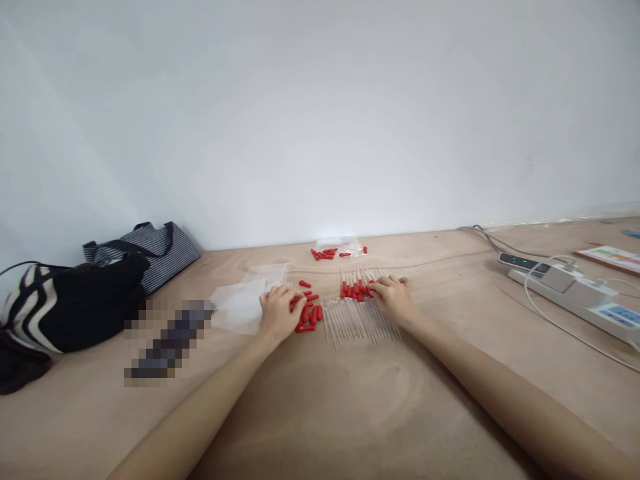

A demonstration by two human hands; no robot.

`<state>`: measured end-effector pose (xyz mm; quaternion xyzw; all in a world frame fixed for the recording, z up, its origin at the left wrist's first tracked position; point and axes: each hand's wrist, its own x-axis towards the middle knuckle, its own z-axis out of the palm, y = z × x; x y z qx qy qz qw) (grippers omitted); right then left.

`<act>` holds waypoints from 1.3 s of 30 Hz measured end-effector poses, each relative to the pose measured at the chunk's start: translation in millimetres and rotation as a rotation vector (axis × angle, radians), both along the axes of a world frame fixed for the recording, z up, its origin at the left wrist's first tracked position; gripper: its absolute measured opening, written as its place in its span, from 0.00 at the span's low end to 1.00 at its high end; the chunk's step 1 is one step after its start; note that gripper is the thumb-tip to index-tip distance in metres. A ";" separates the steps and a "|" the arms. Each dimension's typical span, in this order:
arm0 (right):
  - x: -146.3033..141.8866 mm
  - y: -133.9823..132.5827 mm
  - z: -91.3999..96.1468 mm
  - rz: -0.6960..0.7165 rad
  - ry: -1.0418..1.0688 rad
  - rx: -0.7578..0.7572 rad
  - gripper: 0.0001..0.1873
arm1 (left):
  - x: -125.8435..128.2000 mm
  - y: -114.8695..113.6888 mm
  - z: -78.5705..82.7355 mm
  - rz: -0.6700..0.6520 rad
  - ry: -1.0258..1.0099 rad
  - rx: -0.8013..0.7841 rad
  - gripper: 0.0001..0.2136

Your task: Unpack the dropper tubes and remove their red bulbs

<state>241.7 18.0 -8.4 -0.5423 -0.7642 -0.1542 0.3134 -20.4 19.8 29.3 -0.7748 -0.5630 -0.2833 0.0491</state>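
Note:
My left hand (281,310) is closed, its curled fingers and thumb on a red rubber bulb (295,303) at the edge of a loose pile. Several more red bulbs (314,315) lie just right of that hand. To their right, thin clear dropper tubes (350,323) are laid side by side in a row. A second row of tubes (365,273) lies behind, with a cluster of red bulbs (354,291) at its near ends. My right hand (395,301) pinches a red bulb at the right side of this cluster; its fingertips partly hide the bulb.
Flat clear plastic bags (240,303) lie left of my left hand. More red bulbs (327,254) rest by a bag near the wall. A black bag (95,307) and a striped bag (150,247) stand at left. A power strip (575,293) with cables lies at right.

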 end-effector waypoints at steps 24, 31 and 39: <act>-6.0 -23.5 10.0 0.392 -0.041 0.258 0.06 | 21.6 -35.3 -19.2 -0.248 -0.066 0.076 0.05; -19.5 -53.8 7.1 0.388 -0.192 0.357 0.13 | 43.4 -50.2 -20.3 -0.475 -0.097 0.009 0.11; -20.8 -48.7 3.2 0.301 -0.065 0.300 0.07 | 47.6 -47.7 -17.6 -0.417 -0.094 0.029 0.05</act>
